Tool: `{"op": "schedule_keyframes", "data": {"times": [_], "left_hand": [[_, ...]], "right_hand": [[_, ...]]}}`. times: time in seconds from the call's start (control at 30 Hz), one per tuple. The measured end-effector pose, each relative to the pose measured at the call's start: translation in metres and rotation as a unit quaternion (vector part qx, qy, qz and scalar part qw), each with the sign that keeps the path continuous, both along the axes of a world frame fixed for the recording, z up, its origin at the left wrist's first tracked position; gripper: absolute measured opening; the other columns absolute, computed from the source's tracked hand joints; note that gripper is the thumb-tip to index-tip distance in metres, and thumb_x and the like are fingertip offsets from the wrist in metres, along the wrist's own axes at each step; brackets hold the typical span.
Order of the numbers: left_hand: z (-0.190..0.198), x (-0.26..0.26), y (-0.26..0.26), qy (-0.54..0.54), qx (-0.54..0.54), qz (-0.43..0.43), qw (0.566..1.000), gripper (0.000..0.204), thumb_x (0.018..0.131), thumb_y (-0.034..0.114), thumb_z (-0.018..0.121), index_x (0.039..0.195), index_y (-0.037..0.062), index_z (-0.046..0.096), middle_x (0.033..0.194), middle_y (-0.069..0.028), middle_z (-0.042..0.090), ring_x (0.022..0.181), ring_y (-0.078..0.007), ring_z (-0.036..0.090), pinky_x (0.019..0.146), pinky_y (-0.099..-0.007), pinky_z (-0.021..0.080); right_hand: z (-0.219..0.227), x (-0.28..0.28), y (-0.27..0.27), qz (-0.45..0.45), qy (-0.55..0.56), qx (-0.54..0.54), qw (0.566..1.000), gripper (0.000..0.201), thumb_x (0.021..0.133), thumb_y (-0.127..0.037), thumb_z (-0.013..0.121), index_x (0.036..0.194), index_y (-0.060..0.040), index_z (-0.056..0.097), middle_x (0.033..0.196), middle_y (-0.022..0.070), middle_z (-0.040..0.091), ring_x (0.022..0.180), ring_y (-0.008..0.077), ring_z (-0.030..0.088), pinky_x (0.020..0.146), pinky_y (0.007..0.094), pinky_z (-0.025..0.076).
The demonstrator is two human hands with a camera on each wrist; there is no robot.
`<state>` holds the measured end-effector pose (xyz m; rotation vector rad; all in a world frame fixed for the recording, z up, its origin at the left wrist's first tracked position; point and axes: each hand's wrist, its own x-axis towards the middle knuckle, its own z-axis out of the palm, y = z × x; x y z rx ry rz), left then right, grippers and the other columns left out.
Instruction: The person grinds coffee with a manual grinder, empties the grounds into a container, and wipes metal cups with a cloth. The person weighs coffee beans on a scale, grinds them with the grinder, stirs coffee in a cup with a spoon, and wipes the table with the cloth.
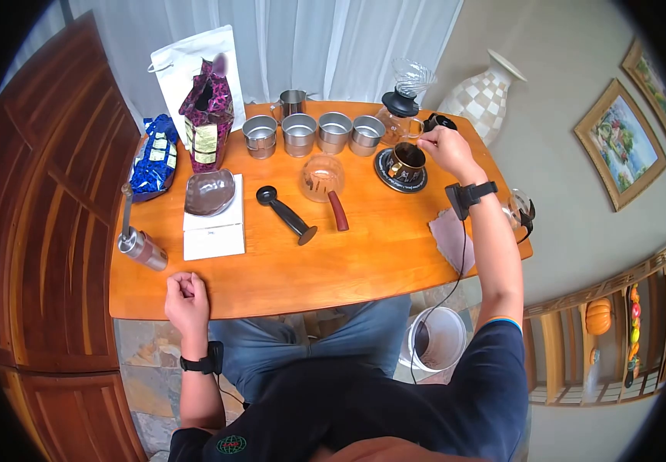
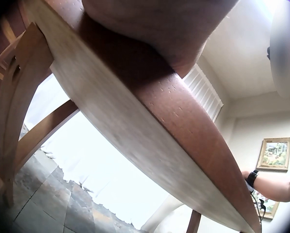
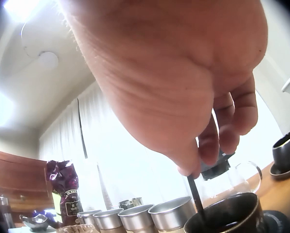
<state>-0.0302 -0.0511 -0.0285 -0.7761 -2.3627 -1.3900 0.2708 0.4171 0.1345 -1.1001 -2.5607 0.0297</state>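
Observation:
At the right of the table, my right hand is above a dark patterned cup, pinching a thin dark stick between thumb and fingertips. In the right wrist view the stick slants down into the cup, where its lower end is hidden. The cup sits on a dark saucer with white lettering. My left hand rests at the table's front left edge, fingers loosely curled, holding nothing. A hand grinder with a crank lies nearest to it.
Several metal cups stand in a row behind a glass bowl with a red handle. A black scoop lies near a scale bearing a dark dish. Behind the saucer stands a glass carafe with a dripper; a cloth lies right.

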Motion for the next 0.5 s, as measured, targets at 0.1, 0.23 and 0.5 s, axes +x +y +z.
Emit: {"op": "schedule_keyframes", "data": {"times": [0.1, 0.23, 0.5], "left_hand": [[0.001, 0.001, 0.0, -0.001, 0.003, 0.002, 1.0, 0.011, 0.09, 0.009, 0.072, 0.088, 0.0054, 0.061, 0.06, -0.0002, 0.05, 0.053, -0.0104, 0.048, 0.053, -0.0269, 0.043], [0.002, 0.001, 0.0, -0.001, -0.002, 0.002, 1.0, 0.01, 0.09, 0.009, 0.071, 0.089, 0.0054, 0.062, 0.06, -0.0004, 0.05, 0.052, -0.0105, 0.047, 0.053, -0.0267, 0.043], [-0.002, -0.001, 0.0, 0.006, 0.0, 0.001, 1.0, 0.011, 0.09, 0.01, 0.071, 0.088, 0.0057, 0.061, 0.059, -0.0007, 0.05, 0.051, -0.0117, 0.048, 0.052, -0.0275, 0.042]], "right_hand": [[-0.001, -0.008, 0.0, 0.01, 0.003, 0.024, 1.0, 0.019, 0.091, -0.027, 0.071, 0.102, -0.0136, 0.079, 0.092, 0.0094, 0.068, 0.091, 0.0297, 0.066, 0.079, 0.041, 0.053], [-0.007, -0.009, 0.008, -0.013, 0.013, 0.066, 0.998, 0.019, 0.09, -0.026, 0.069, 0.099, -0.0117, 0.078, 0.096, 0.0114, 0.07, 0.095, 0.0324, 0.067, 0.082, 0.0439, 0.053], [-0.008, 0.013, 0.006, -0.007, -0.043, 0.109, 0.993, 0.017, 0.091, -0.023, 0.068, 0.096, -0.0094, 0.078, 0.096, 0.0116, 0.07, 0.095, 0.0322, 0.067, 0.081, 0.0445, 0.054]]}}
